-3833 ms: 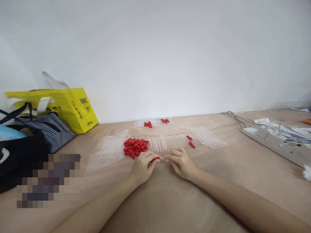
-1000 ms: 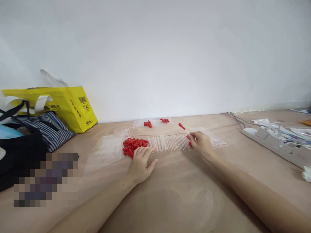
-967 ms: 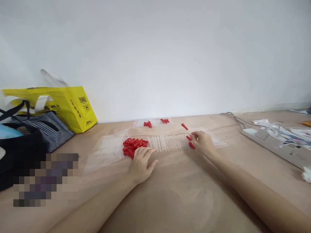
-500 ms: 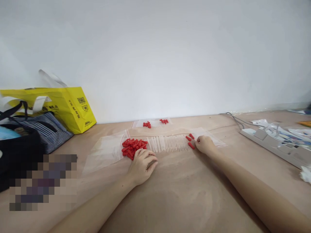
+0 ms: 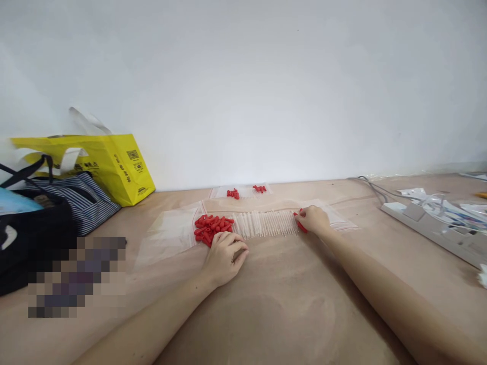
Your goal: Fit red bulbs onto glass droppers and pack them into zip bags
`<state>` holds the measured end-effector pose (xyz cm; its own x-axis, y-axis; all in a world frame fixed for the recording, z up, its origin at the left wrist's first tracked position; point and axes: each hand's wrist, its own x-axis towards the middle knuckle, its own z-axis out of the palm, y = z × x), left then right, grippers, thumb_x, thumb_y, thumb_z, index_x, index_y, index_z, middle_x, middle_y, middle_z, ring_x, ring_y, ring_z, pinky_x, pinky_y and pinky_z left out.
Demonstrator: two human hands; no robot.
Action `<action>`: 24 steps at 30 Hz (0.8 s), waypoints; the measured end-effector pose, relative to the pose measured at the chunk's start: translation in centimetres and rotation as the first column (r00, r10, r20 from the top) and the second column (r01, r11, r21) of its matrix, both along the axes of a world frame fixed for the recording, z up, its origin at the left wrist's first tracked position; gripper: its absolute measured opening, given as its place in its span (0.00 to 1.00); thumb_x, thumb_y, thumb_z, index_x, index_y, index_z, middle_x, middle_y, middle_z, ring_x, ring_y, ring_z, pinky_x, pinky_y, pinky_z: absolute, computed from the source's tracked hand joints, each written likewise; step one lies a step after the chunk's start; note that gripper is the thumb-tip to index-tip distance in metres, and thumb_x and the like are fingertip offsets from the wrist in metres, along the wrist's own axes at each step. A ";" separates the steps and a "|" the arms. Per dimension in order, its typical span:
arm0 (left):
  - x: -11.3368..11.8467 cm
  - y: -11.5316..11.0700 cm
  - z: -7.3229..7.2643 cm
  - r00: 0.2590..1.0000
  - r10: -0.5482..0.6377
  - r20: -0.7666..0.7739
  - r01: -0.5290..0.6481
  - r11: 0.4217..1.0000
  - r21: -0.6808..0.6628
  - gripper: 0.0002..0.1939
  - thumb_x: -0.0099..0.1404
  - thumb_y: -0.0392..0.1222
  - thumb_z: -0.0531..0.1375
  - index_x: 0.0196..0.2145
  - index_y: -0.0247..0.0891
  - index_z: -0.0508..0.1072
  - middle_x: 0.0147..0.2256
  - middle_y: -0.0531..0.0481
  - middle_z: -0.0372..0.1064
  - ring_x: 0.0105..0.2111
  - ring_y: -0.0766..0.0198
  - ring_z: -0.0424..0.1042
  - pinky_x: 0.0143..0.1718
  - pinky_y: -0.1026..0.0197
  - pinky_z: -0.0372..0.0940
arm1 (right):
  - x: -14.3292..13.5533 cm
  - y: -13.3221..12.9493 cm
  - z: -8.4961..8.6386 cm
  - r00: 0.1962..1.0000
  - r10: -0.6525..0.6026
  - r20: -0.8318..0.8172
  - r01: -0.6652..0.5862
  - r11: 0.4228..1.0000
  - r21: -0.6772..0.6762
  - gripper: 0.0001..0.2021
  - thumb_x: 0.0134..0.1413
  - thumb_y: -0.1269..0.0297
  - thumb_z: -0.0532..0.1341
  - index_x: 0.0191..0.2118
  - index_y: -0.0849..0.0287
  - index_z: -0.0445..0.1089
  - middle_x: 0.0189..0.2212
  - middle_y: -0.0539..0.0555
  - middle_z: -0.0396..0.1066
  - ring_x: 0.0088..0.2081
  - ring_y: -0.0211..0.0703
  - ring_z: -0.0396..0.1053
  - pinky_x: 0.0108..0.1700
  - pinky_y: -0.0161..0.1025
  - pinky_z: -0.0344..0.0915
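A pile of small red pieces (image 5: pixel 208 226) lies on a clear plastic bag (image 5: pixel 167 234) left of centre. From it a row of thin whitish sticks (image 5: pixel 266 224) runs to the right. My left hand (image 5: pixel 226 258) rests at the pile's near edge, fingers loosely curled and apart, with nothing visible in them. At the row's right end, my right hand (image 5: pixel 314 220) is over a few red pieces (image 5: pixel 302 228), fingertips together at them and partly hiding them. Whether a piece is gripped is unclear. Another clear bag (image 5: pixel 340 220) lies beyond that hand.
Further back, a small clear bag (image 5: pixel 245 191) bears two red clusters. On the left stand a yellow bag (image 5: pixel 133 172), a striped pouch (image 5: pixel 89 203) and a black bag (image 5: pixel 38 243). A white power strip (image 5: pixel 429 230) with cables lies at the right.
My right hand has moved slightly left over the loose red pieces and now covers part of them. My left hand has stayed beside the pile. The view has shifted slightly.
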<state>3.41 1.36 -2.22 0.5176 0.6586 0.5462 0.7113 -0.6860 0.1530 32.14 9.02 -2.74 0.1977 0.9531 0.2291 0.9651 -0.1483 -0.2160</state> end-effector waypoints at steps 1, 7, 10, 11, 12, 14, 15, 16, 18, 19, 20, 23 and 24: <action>0.0 0.1 0.2 0.999 0.045 0.003 -0.045 0.999 0.017 0.05 0.59 0.39 0.55 0.27 0.41 0.70 0.31 0.52 0.67 0.34 0.63 0.63 0.40 0.56 0.54 | 0.0 0.0 0.0 1.000 -0.001 -0.002 0.001 1.000 0.003 0.15 0.48 0.57 0.54 0.26 0.58 0.74 0.30 0.59 0.71 0.33 0.47 0.68 0.30 0.36 0.56; -1.7 2.0 2.6 0.890 0.454 0.041 -0.456 0.889 0.046 0.08 0.57 0.45 0.54 0.26 0.40 0.70 0.31 0.49 0.67 0.37 0.57 0.62 0.38 0.55 0.54 | -0.7 -0.8 1.2 0.999 -0.007 -0.033 0.011 0.992 0.127 0.12 0.49 0.62 0.53 0.33 0.59 0.72 0.35 0.60 0.69 0.39 0.50 0.65 0.35 0.40 0.56; -2.7 3.4 3.5 0.810 0.586 -0.025 -0.586 0.811 0.008 0.12 0.57 0.50 0.54 0.33 0.42 0.72 0.37 0.47 0.66 0.41 0.53 0.61 0.40 0.52 0.53 | -2.6 -2.5 1.5 0.976 0.192 -0.104 -0.151 0.936 0.317 0.10 0.51 0.62 0.53 0.33 0.59 0.70 0.34 0.58 0.69 0.38 0.47 0.64 0.38 0.40 0.55; -2.9 3.8 3.6 0.797 0.602 -0.047 -0.603 0.798 0.002 0.14 0.56 0.51 0.53 0.33 0.42 0.72 0.39 0.46 0.65 0.42 0.53 0.60 0.42 0.51 0.53 | -3.4 -3.3 1.3 0.947 0.300 -0.117 -0.241 0.902 0.359 0.10 0.52 0.63 0.53 0.33 0.59 0.69 0.33 0.56 0.69 0.38 0.46 0.64 0.39 0.40 0.55; -3.0 4.2 3.7 0.789 0.611 -0.065 -0.613 0.790 -0.001 0.15 0.56 0.53 0.53 0.33 0.42 0.72 0.40 0.45 0.65 0.43 0.52 0.60 0.43 0.50 0.52 | -4.2 -4.1 1.0 0.911 0.396 -0.115 -0.330 0.866 0.375 0.09 0.52 0.63 0.53 0.33 0.59 0.68 0.32 0.55 0.70 0.37 0.45 0.64 0.40 0.40 0.54; -2.9 4.9 3.5 0.775 0.625 -0.089 -0.629 0.777 -0.015 0.17 0.55 0.55 0.53 0.31 0.41 0.72 0.42 0.44 0.63 0.44 0.51 0.59 0.45 0.49 0.50 | -5.9 -5.9 0.3 0.845 0.526 -0.097 -0.458 0.805 0.378 0.07 0.52 0.65 0.53 0.34 0.58 0.67 0.32 0.54 0.70 0.37 0.44 0.64 0.40 0.41 0.53; -2.7 5.2 3.3 0.771 0.629 -0.096 -0.634 0.773 -0.027 0.17 0.54 0.56 0.53 0.30 0.41 0.72 0.42 0.44 0.63 0.45 0.51 0.58 0.46 0.49 0.50 | -6.6 -6.6 0.0 0.817 0.570 -0.088 -0.505 0.782 0.366 0.07 0.52 0.66 0.53 0.34 0.59 0.66 0.31 0.53 0.70 0.36 0.44 0.63 0.40 0.41 0.52; -2.5 5.5 3.1 0.768 0.632 -0.100 -0.638 0.769 -0.040 0.17 0.54 0.56 0.53 0.29 0.41 0.72 0.42 0.43 0.63 0.45 0.50 0.58 0.46 0.48 0.49 | -7.1 -7.2 -0.3 0.791 0.607 -0.080 -0.548 0.761 0.347 0.06 0.52 0.67 0.53 0.34 0.59 0.66 0.31 0.53 0.70 0.36 0.44 0.63 0.39 0.41 0.52; -2.2 5.9 2.8 0.765 0.637 -0.098 -0.643 0.763 -0.062 0.16 0.53 0.55 0.53 0.27 0.41 0.72 0.42 0.43 0.63 0.46 0.50 0.58 0.46 0.48 0.49 | -7.8 -8.1 -0.7 0.747 0.662 -0.068 -0.611 0.723 0.322 0.06 0.52 0.68 0.53 0.35 0.59 0.66 0.30 0.53 0.69 0.35 0.44 0.63 0.39 0.40 0.51; -2.1 6.1 2.6 0.765 0.638 -0.094 -0.644 0.762 -0.066 0.15 0.53 0.54 0.54 0.26 0.41 0.72 0.42 0.43 0.64 0.46 0.50 0.57 0.47 0.47 0.49 | -8.0 -8.3 -0.8 0.730 0.680 -0.066 -0.631 0.708 0.318 0.06 0.52 0.68 0.53 0.35 0.59 0.66 0.30 0.53 0.69 0.36 0.43 0.62 0.39 0.40 0.51; -2.0 6.3 2.5 0.764 0.639 -0.089 -0.645 0.762 -0.068 0.15 0.53 0.53 0.54 0.25 0.41 0.72 0.42 0.43 0.64 0.46 0.50 0.57 0.47 0.47 0.49 | -8.0 -8.4 -0.8 0.718 0.693 -0.065 -0.643 0.695 0.321 0.06 0.52 0.68 0.53 0.36 0.59 0.66 0.31 0.53 0.69 0.36 0.43 0.62 0.38 0.40 0.51; -1.9 6.6 2.5 0.763 0.642 -0.074 -0.646 0.761 -0.063 0.13 0.53 0.50 0.54 0.24 0.40 0.72 0.42 0.43 0.64 0.47 0.50 0.57 0.47 0.47 0.49 | -8.0 -8.4 -0.7 0.697 0.714 -0.071 -0.656 0.674 0.339 0.09 0.52 0.69 0.54 0.40 0.59 0.65 0.33 0.53 0.69 0.37 0.43 0.62 0.39 0.40 0.50; -1.8 6.5 2.5 0.761 0.645 -0.068 -0.648 0.759 -0.061 0.12 0.53 0.50 0.54 0.24 0.40 0.72 0.42 0.43 0.64 0.46 0.50 0.57 0.47 0.47 0.49 | -8.0 -8.4 -0.7 0.693 0.717 -0.072 -0.658 0.671 0.342 0.10 0.52 0.69 0.54 0.41 0.59 0.65 0.34 0.53 0.69 0.38 0.43 0.61 0.39 0.41 0.50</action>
<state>1.60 7.90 0.32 -0.0259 0.8831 0.4684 0.9881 -0.0483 0.1458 24.17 0.65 -3.41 -0.4226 0.7375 0.5268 0.7033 0.6335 -0.3226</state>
